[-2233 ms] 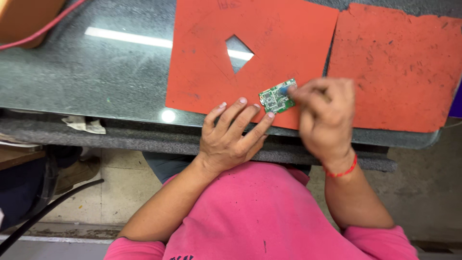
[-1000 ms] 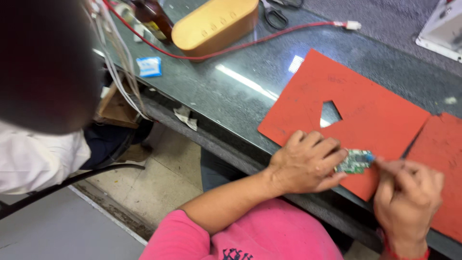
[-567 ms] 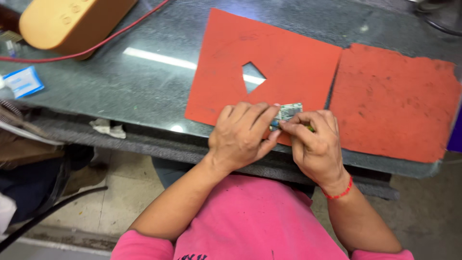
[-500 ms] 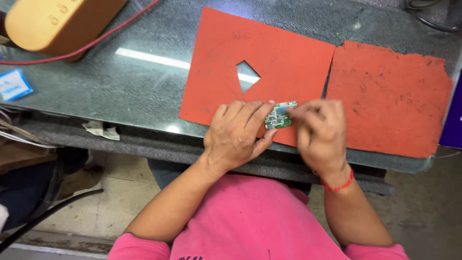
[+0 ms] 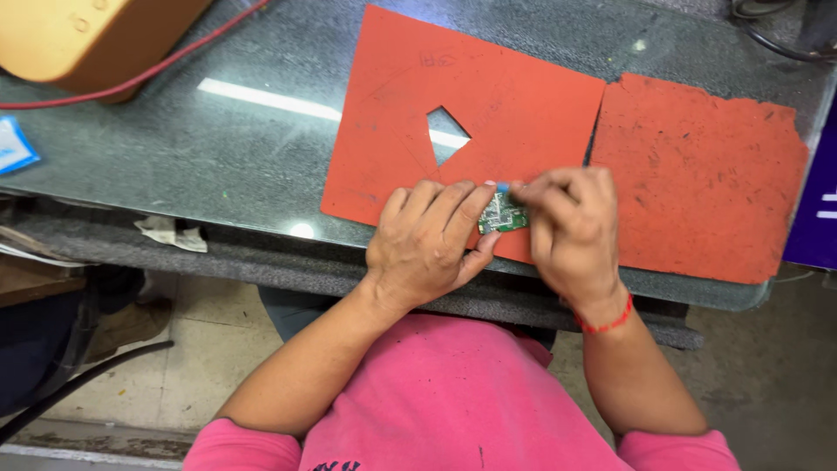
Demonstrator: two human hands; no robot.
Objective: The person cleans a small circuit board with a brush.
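Observation:
A small green circuit board (image 5: 500, 213) sits between my two hands at the near edge of an orange-red mat (image 5: 453, 96) that has a house-shaped hole cut in it. My left hand (image 5: 432, 240) grips the board's left side with fingers and thumb. My right hand (image 5: 571, 228) is closed around the board's right side, with a small blue-tipped piece showing at its fingertips. Most of the board is hidden by my fingers.
A second orange-red mat (image 5: 702, 170) lies to the right on the glass-topped bench (image 5: 174, 148). A tan rounded box (image 5: 96, 39) with a red cable (image 5: 166, 61) is at the far left. A blue packet (image 5: 13, 144) sits at the left edge. Black cables (image 5: 776, 35) lie at the far right.
The view swung left toward another person and came back over the bench. Both hands stayed on the circuit board and have closed in over it.

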